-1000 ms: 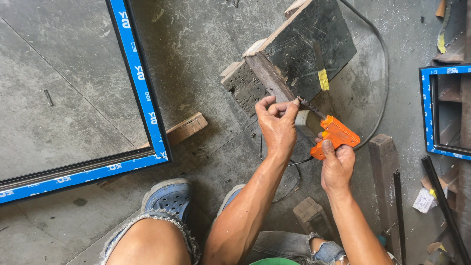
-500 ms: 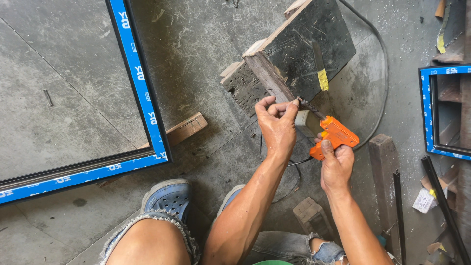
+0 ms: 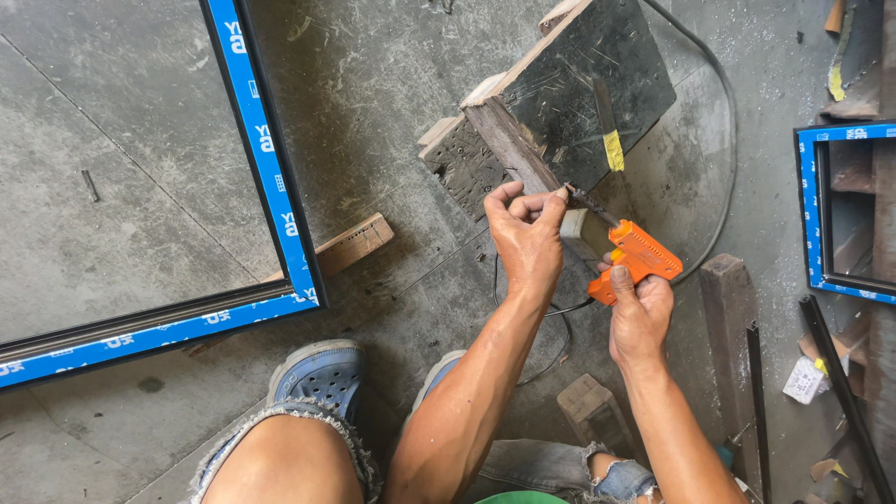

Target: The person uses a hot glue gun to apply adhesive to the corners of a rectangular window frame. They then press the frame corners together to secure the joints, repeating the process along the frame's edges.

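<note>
Head view looks straight down on a person crouched over a concrete floor (image 3: 392,84); the right hand (image 3: 639,313) is wrapped around the grip of an orange power drill (image 3: 637,259), fingers closed on it, its dark bit (image 3: 588,205) angled up and left toward the left hand (image 3: 525,238); the left hand is curled shut, fingertips (image 3: 551,201) pinched together at the tip of the bit, and whatever small piece they may hold is hidden, so I cannot tell it; the drill sits just beside the low end of a dark scratched board (image 3: 583,84) that rests tilted on rough wooden blocks (image 3: 462,159), a yellow tape strip (image 3: 612,149) stuck to its face; a black cable (image 3: 719,168) curves round the board's right side; a blue-taped frame (image 3: 266,187) lies to the left, another blue frame (image 3: 814,215) at the right edge, a blue shoe (image 3: 322,373) below.

Compared with the earlier frames almost nothing has moved; both hands, the drill and the board keep the same places and the same poses across the whole second; the bit stays at the pinched fingertips; I judge this a held, fiddly moment at the drill's tip, not drilling.
</note>
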